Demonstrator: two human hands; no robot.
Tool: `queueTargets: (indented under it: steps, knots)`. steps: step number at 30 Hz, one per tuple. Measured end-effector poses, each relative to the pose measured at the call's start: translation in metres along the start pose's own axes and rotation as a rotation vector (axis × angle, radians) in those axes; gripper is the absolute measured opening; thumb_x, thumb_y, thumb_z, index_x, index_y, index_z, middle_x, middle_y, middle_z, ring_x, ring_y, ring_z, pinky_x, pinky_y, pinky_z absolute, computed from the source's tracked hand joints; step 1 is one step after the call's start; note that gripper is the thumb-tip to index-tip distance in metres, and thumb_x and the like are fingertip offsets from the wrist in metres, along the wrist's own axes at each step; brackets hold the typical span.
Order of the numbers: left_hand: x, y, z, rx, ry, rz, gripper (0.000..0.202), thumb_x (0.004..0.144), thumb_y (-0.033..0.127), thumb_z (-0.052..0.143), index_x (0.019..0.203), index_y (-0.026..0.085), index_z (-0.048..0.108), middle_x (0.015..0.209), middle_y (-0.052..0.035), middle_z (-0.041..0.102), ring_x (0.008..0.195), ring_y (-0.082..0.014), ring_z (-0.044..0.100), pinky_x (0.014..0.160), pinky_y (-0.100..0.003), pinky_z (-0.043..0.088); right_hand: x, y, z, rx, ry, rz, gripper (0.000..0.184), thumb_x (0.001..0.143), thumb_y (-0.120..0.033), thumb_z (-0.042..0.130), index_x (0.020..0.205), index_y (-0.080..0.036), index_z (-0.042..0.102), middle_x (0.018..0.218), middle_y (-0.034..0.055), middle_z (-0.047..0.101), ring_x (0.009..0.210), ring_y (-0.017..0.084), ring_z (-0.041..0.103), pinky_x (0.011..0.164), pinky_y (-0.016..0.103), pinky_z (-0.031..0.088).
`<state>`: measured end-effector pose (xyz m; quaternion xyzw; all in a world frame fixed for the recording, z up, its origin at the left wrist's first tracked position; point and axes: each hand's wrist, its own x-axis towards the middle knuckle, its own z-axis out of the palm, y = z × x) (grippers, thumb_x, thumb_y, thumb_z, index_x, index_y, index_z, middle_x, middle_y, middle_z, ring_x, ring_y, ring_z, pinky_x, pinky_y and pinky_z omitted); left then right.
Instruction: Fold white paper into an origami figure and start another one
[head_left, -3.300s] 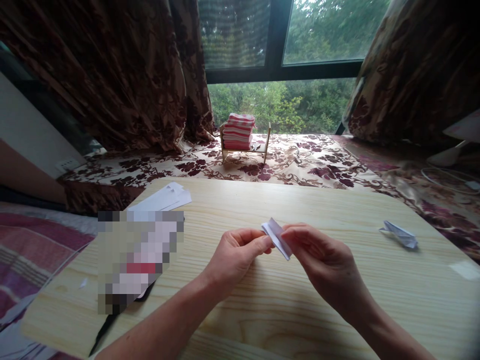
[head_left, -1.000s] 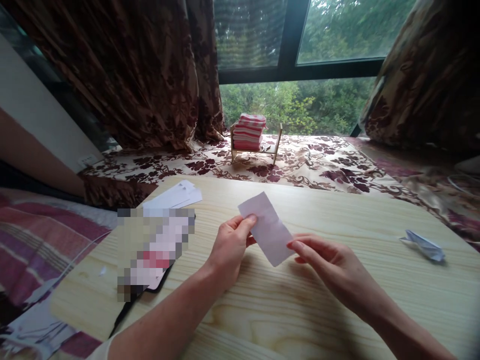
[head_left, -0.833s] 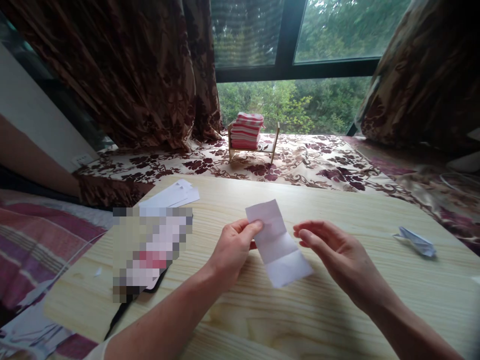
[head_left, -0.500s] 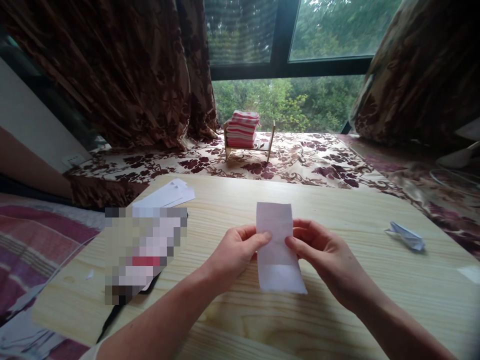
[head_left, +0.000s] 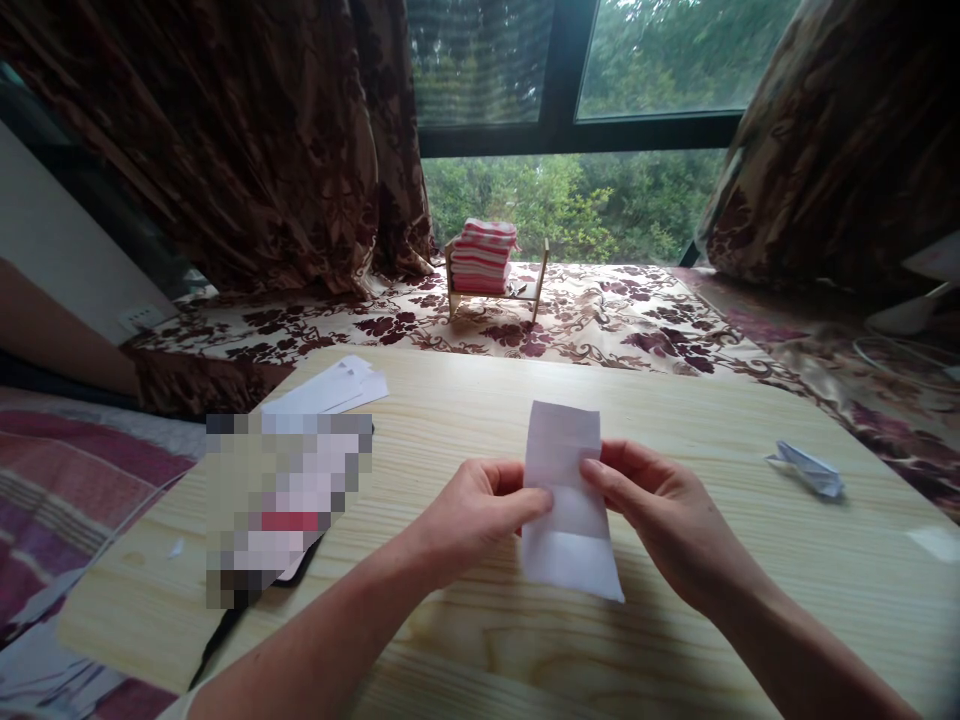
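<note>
A narrow white strip of paper [head_left: 566, 510] is held up above the table, with faint creases running across it. My left hand [head_left: 484, 505] pinches its left edge, thumb on the front and fingers behind. On the opposite edge, a little higher, my right hand [head_left: 649, 495] grips it the same way; the fingers behind the paper are partly hidden. Off to the right on the tabletop lies a small folded paper piece [head_left: 808, 470], apart from both hands.
The pale wooden table [head_left: 450, 400] carries a stack of white paper strips [head_left: 326, 388] at its far left. A blurred-out object [head_left: 292, 510] lies nearer on that side, with a black strap. Beyond the table, a small rack holds folded red-and-white cloths [head_left: 481, 258].
The paper has shifted slightly right and tilted. My left thumb sits lower on it, and my right hand has moved a little to the right.
</note>
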<state>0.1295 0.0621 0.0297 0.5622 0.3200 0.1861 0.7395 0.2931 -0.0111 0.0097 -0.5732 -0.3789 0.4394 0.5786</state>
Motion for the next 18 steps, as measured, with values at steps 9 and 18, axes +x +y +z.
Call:
queueTargets:
  steps: [9,18]
  knots:
    - [0.004,0.0008,-0.0023,-0.047,0.132,0.069,0.021,0.076,0.028,0.061,0.071,0.012,0.072,0.067,-0.0046,0.064,0.068,-0.014,0.055,0.065,-0.024,0.042,-0.0009,-0.0026,0.0018,0.003,-0.054,0.047,0.029,0.075,-0.042,0.07,0.095,-0.021,0.072,0.087,0.003,0.072,0.075,0.015,0.064,0.067,0.025,0.052]
    - [0.0036,-0.0005,-0.0012,-0.036,0.071,-0.006,0.019,0.074,0.025,0.062,0.065,0.011,0.069,0.065,-0.0023,0.06,0.059,-0.0093,0.048,0.061,-0.022,0.039,0.0006,-0.0049,0.0042,0.015,-0.022,0.044,0.026,0.073,-0.041,0.073,0.092,-0.023,0.073,0.082,0.0,0.071,0.075,0.013,0.062,0.067,0.02,0.049]
